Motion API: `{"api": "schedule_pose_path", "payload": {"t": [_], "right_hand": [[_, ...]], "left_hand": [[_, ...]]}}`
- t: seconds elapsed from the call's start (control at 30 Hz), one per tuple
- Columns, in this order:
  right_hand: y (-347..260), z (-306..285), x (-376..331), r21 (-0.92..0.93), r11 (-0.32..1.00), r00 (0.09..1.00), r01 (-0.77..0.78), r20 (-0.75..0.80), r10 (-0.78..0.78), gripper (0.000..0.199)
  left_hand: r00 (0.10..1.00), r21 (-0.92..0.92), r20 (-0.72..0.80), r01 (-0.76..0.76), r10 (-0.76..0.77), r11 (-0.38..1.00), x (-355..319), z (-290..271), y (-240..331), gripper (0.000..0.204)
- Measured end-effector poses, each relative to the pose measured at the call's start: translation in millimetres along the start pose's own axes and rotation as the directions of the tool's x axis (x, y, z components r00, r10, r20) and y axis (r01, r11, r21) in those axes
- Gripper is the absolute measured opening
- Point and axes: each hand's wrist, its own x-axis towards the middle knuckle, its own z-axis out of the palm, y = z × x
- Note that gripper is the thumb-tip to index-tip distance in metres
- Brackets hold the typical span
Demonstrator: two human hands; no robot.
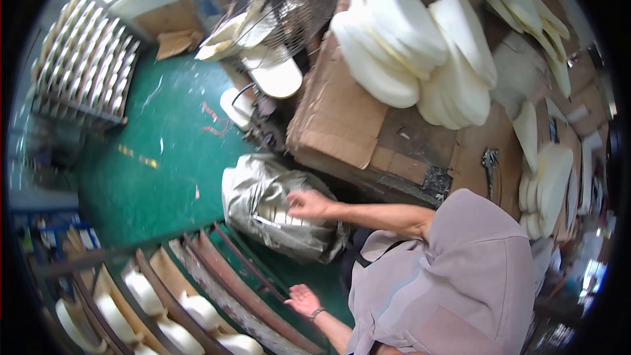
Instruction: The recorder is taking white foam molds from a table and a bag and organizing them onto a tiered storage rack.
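Down on the green floor [164,158], a crumpled silvery plastic bag [263,204] is slumping against the edge of the workbench [420,151], its film creased and shiny, with pale curved pieces showing through its open mouth. The person's right hand [309,204] is reaching into that mouth, fingers loosely spread over the pieces; I cannot tell whether it is gripping anything. The left hand [302,300] is hovering open and empty, palm up, just beside the long brown rails of a rack [230,283] that is carrying smooth white moulded forms [197,309]. Up on the workbench, flattened brown cardboard [335,112] is lying under a leaning stack of thick cream foam soles [401,39], rounded like tongues. A wire-caged fan [289,6] is standing at the bench's far left corner.
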Motion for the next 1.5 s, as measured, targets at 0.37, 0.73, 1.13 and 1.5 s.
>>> {"api": "schedule_pose_path", "payload": {"t": [0.37, 0.73, 1.13, 1.5], "right_hand": [[-118.4, -399.3, -116.7, -0.708, 0.555, 0.218, -0.437, -0.682, -0.698, 0.076], [-53.1, -458.1, -96.4, 0.028, 0.994, 0.117, 0.108, -0.993, 0.016, 0.100], [-44.1, -319.3, -104.6, -0.060, 0.998, 0.012, -0.028, -0.998, -0.060, 0.094], [-64.1, -367.2, -212.3, -0.036, 0.994, 0.384, 0.099, -0.921, -0.072, 0.110]], "left_hand": [[0.864, 0.778, 0.124, 0.220, -0.487, 0.589, 67.8, 293.0, -177.0, 0.056], [0.377, 0.801, 0.582, -0.110, -0.721, 0.589, -30.5, 606.1, -351.6, 0.068], [0.448, 0.772, 0.631, -0.281, -0.633, 0.570, -41.4, 625.8, -408.1, 0.089], [0.473, 0.820, 0.518, -0.037, -0.713, 0.571, 15.1, 470.6, -275.3, 0.110]]}}
